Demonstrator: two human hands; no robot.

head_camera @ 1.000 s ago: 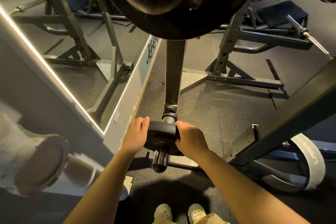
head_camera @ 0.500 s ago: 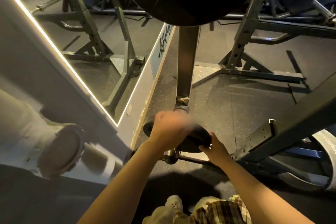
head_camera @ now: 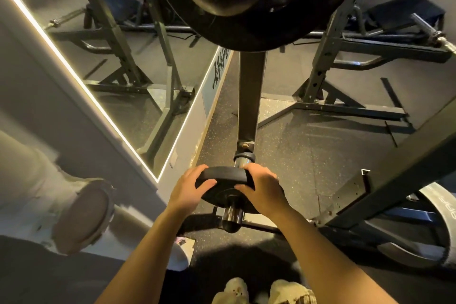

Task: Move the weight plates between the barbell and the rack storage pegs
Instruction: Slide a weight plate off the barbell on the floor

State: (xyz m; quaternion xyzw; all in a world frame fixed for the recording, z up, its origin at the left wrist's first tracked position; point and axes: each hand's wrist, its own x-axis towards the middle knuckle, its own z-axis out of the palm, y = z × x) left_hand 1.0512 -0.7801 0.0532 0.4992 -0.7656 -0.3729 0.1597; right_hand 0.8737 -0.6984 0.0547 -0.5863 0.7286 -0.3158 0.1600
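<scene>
Black, round and small, the rubber weight plate (head_camera: 225, 181) sits on a chrome storage peg (head_camera: 232, 217), whose free end juts toward the camera. Left hand (head_camera: 188, 189) and right hand (head_camera: 262, 189) grip its opposite rims, fingers (head_camera: 256, 171) curled over the edge, above speckled rubber floor (head_camera: 296, 155).
</scene>
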